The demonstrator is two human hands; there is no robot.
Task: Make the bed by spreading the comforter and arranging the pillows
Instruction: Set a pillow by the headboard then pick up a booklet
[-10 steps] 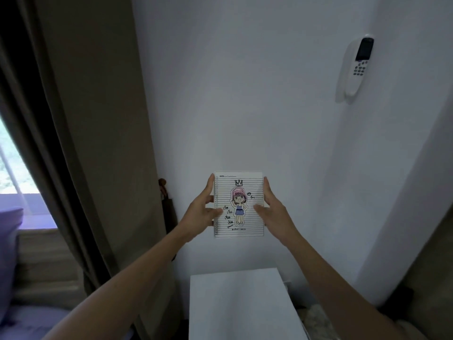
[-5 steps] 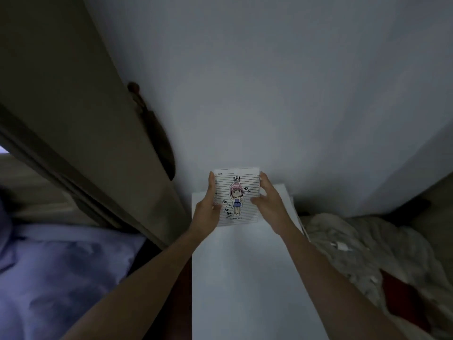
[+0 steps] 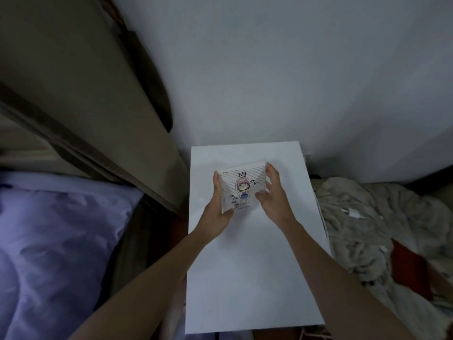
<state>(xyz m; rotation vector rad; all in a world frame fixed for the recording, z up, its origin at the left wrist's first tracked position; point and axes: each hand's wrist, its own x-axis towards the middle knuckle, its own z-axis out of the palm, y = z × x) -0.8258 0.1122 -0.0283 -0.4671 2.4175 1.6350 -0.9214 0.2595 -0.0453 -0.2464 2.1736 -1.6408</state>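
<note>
White table [image 3: 245,278] stood against a pale wall [image 3: 269,69], with a brown curtain [image 3: 73,82] to its left. Both hands held a lined drawing card [image 3: 241,190] of a cartoon girl, tilted over the table's far half. The left hand [image 3: 218,212] gripped its left edge and the right hand [image 3: 274,200] curled round its right edge. Lavender bedding [image 3: 49,241] lay on the bed left of the table, crumpled cream fabric [image 3: 362,229] to the right. Whether the card touched the table was unclear.
</note>
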